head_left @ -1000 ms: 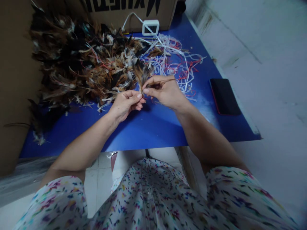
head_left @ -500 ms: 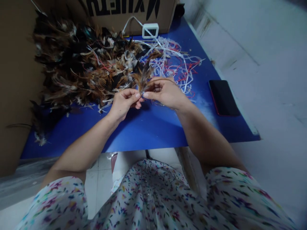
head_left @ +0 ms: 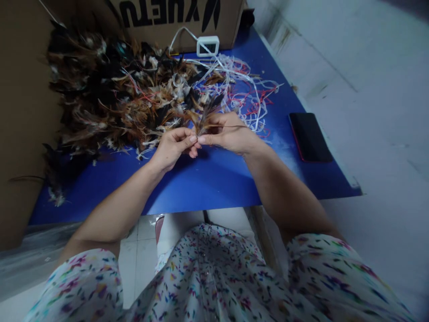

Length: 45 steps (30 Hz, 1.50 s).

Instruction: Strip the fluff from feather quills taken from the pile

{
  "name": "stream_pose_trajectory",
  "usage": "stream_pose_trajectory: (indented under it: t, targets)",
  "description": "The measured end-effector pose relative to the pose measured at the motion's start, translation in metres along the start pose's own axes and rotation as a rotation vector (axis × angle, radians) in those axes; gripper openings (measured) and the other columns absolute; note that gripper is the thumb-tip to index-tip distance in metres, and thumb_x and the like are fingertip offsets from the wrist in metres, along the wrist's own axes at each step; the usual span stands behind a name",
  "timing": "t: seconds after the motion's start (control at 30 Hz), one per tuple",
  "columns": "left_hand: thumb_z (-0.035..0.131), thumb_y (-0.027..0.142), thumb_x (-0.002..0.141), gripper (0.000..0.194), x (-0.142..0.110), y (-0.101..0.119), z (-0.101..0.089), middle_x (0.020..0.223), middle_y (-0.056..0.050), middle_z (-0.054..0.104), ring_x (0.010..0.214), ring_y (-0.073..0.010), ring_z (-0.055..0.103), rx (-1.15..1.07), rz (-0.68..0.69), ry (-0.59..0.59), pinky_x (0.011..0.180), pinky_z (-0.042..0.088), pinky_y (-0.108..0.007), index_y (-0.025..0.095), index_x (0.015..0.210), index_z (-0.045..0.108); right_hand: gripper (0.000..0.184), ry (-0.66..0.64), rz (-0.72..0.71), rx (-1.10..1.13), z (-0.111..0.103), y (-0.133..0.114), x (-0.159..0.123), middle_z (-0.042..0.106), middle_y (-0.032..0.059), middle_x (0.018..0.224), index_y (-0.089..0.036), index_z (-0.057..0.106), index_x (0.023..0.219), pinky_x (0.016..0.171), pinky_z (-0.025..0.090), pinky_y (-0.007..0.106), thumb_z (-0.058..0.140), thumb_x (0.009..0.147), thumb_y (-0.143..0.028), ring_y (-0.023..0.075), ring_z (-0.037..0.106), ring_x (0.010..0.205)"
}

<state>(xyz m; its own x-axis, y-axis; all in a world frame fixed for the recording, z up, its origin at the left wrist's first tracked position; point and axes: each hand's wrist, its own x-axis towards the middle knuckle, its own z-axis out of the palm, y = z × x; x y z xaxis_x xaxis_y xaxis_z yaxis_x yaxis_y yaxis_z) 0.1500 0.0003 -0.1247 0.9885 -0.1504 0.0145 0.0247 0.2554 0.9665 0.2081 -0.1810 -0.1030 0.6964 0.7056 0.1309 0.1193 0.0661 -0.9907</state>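
A small tuft of brown and dark feathers [head_left: 201, 123] stands up between my fingertips. My left hand [head_left: 174, 147] pinches its lower end between thumb and fingers. From the other side my right hand [head_left: 231, 134] closes on the same base, thumb tip touching the left thumb; a thin brown stick-like piece lies across its fingers. Exactly where the base ends is hidden by the fingertips. Just beyond my left hand lies a large heap of brown, black and white feathers [head_left: 130, 103].
White and red ribbon strips [head_left: 248, 89] lie tangled behind my right hand. A black phone [head_left: 310, 136] rests near the right edge of the blue table [head_left: 208, 188]. A small white device [head_left: 208, 46] stands before a cardboard box [head_left: 181, 22]; a wall rises on the right.
The feather tuft now leans and spreads more to the right. My right fingers have shifted around its base, while my left hand keeps its pinch. The view has tilted slightly.
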Motion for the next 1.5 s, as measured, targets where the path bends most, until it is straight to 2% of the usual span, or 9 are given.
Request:
stream_pose_trajectory:
  t: [0.23, 0.33, 0.47, 0.53, 0.63, 0.77, 1.0, 1.27, 1.5]
  targets:
    - [0.095, 0.048, 0.061, 0.048, -0.001, 0.001, -0.002, 0.064, 0.001, 0.072, 0.047, -0.0075, 0.064, -0.022, -0.061, -0.033, 0.048, 0.054, -0.017, 0.013, 0.073, 0.065, 0.040, 0.003, -0.073, -0.146, -0.006, -0.003, -0.001, 0.065, -0.0004, 0.073, -0.018, 0.067, 0.077, 0.063, 0.052, 0.027, 0.091, 0.070, -0.050, 0.0124, 0.059, 0.068]
    - [0.096, 0.048, 0.060, 0.049, 0.000, 0.002, -0.003, 0.065, 0.001, 0.072, 0.047, -0.0071, 0.063, -0.040, -0.016, 0.005, 0.048, 0.054, -0.017, 0.014, 0.074, 0.064, 0.036, 0.189, -0.110, -0.239, -0.015, -0.001, 0.001, 0.067, 0.0009, 0.078, -0.017, 0.071, 0.082, 0.066, 0.052, 0.027, 0.090, 0.072, -0.045, 0.0135, 0.062, 0.072]
    - [0.095, 0.049, 0.061, 0.051, 0.003, 0.002, -0.005, 0.065, 0.003, 0.071, 0.046, -0.0062, 0.061, -0.040, 0.042, 0.087, 0.046, 0.052, -0.017, 0.016, 0.075, 0.061, 0.011, 0.500, -0.101, -0.396, -0.036, 0.006, 0.003, 0.066, -0.0002, 0.073, -0.016, 0.073, 0.084, 0.064, 0.050, 0.027, 0.079, 0.079, -0.024, 0.0123, 0.060, 0.066]
    - [0.093, 0.049, 0.065, 0.049, 0.004, 0.001, -0.007, 0.065, 0.004, 0.070, 0.046, -0.0060, 0.061, -0.019, 0.067, 0.127, 0.045, 0.051, -0.017, 0.017, 0.076, 0.058, 0.003, 0.601, -0.083, -0.498, -0.046, 0.010, 0.003, 0.067, -0.0001, 0.072, -0.016, 0.073, 0.084, 0.065, 0.050, 0.028, 0.073, 0.081, -0.016, 0.0126, 0.060, 0.065]
    - [0.091, 0.050, 0.068, 0.048, 0.006, 0.000, -0.008, 0.065, 0.005, 0.068, 0.046, -0.0062, 0.061, 0.009, 0.147, 0.159, 0.043, 0.049, -0.017, 0.018, 0.078, 0.056, 0.010, 0.678, -0.035, -0.709, -0.053, 0.014, 0.003, 0.069, 0.0010, 0.074, -0.017, 0.074, 0.082, 0.072, 0.052, 0.032, 0.068, 0.080, -0.008, 0.0150, 0.063, 0.069]
    - [0.091, 0.056, 0.066, 0.051, 0.006, -0.002, -0.007, 0.065, 0.005, 0.069, 0.045, -0.0065, 0.060, 0.035, 0.238, 0.171, 0.042, 0.048, -0.017, 0.019, 0.077, 0.057, 0.008, 0.549, 0.129, -0.946, -0.047, 0.014, 0.003, 0.072, 0.0043, 0.079, -0.018, 0.075, 0.082, 0.081, 0.053, 0.036, 0.071, 0.081, -0.010, 0.0203, 0.068, 0.078]
    - [0.088, 0.058, 0.069, 0.051, 0.007, -0.005, -0.009, 0.066, 0.005, 0.069, 0.045, -0.0068, 0.060, 0.063, 0.246, 0.164, 0.042, 0.049, -0.019, 0.020, 0.078, 0.055, 0.007, 0.322, 0.299, -1.146, -0.030, 0.008, 0.002, 0.075, 0.0103, 0.089, -0.017, 0.076, 0.089, 0.083, 0.053, 0.041, 0.072, 0.087, -0.022, 0.0277, 0.070, 0.088]
    - [0.090, 0.058, 0.065, 0.052, 0.005, -0.001, -0.006, 0.065, 0.006, 0.068, 0.045, -0.0066, 0.059, 0.041, 0.165, 0.220, 0.043, 0.048, -0.020, 0.020, 0.077, 0.056, 0.008, 0.235, 0.217, -1.155, -0.022, 0.019, 0.004, 0.074, 0.0106, 0.092, -0.017, 0.075, 0.087, 0.081, 0.052, 0.039, 0.074, 0.087, -0.026, 0.0262, 0.068, 0.087]
    - [0.090, 0.054, 0.068, 0.049, 0.005, -0.002, -0.006, 0.064, 0.006, 0.068, 0.044, -0.0062, 0.059, 0.036, 0.120, 0.239, 0.043, 0.048, -0.019, 0.020, 0.078, 0.055, 0.011, 0.244, 0.267, -1.161, -0.020, 0.028, 0.005, 0.074, 0.0125, 0.093, -0.018, 0.071, 0.087, 0.082, 0.052, 0.041, 0.061, 0.088, -0.013, 0.0288, 0.069, 0.089]
